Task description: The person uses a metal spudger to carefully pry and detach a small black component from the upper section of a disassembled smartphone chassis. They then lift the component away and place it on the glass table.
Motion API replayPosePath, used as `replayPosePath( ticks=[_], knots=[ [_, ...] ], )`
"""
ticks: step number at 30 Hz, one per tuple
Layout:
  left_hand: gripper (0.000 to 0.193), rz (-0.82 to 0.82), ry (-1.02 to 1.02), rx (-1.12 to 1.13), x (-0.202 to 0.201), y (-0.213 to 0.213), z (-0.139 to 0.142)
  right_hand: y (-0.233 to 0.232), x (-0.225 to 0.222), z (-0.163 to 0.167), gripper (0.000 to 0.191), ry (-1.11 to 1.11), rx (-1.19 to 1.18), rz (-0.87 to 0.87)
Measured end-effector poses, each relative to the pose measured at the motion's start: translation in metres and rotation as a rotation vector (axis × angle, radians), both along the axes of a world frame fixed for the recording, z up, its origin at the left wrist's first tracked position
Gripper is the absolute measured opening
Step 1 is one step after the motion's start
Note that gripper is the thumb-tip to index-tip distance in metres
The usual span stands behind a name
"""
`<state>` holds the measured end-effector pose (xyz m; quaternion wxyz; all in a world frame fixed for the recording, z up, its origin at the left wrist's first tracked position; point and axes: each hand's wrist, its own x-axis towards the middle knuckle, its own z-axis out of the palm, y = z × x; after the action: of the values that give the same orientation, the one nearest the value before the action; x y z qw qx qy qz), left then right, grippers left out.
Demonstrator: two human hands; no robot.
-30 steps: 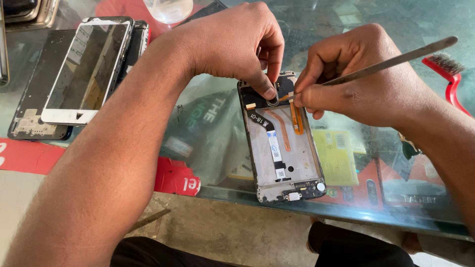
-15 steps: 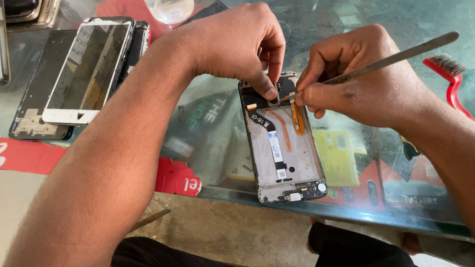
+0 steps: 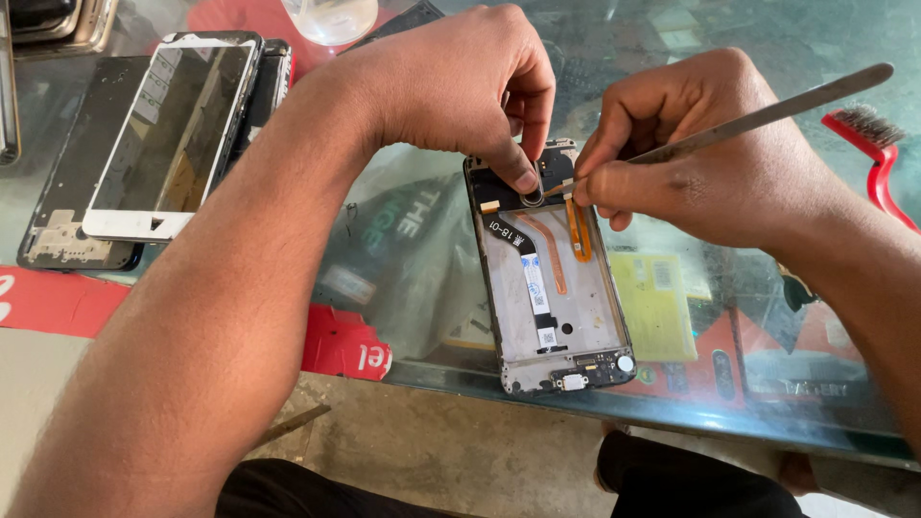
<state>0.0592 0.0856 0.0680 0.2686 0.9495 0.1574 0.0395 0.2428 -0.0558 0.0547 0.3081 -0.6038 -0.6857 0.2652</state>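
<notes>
Phone frame (image 3: 552, 288), stripped of battery and back cover, lies face down on the glass tabletop (image 3: 729, 58), close to its near edge. Its main board area is bare, with a white-and-black flex cable (image 3: 531, 267) and an orange flex cable (image 3: 577, 230) still in place, and the small charging board (image 3: 580, 369) still seated at the bottom end. The left hand (image 3: 460, 86) bends over the top of the frame, its thumb tip pressing on a small round ring-shaped part there. The right hand (image 3: 710, 173) pinches a long metal spudger (image 3: 767, 117) like a pen, the tip meeting the frame just beside that thumb; whether the tip is under a connector is hard to tell. Judging by this, the teardown looks well along, with the cables and lower board left to lift. To the left lie a white-rimmed screen panel (image 3: 173, 134) over a dark frame; a red wire brush (image 3: 878, 144) sits at far right. Under the glass show packaged goods, and below the table edge a concrete floor (image 3: 460, 451).
</notes>
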Motion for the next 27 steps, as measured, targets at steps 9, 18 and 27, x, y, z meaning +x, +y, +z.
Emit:
replayPosePath(
  ticks=[9, 18, 27],
  knots=[
    [0.023, -0.01, -0.006, 0.004, -0.0002, 0.0018, -0.001, 0.0008, -0.0013, 0.0013, 0.004, 0.041, -0.031, 0.019],
    [0.023, 0.013, 0.004, -0.014, -0.0007, 0.0002, -0.001, 0.0006, -0.0016, 0.0014, 0.003, 0.028, -0.037, 0.022],
    [0.023, -0.004, 0.002, -0.018, -0.0009, 0.0016, -0.0003, 0.0001, -0.0033, 0.0014, 0.004, 0.041, -0.041, 0.036]
  ],
)
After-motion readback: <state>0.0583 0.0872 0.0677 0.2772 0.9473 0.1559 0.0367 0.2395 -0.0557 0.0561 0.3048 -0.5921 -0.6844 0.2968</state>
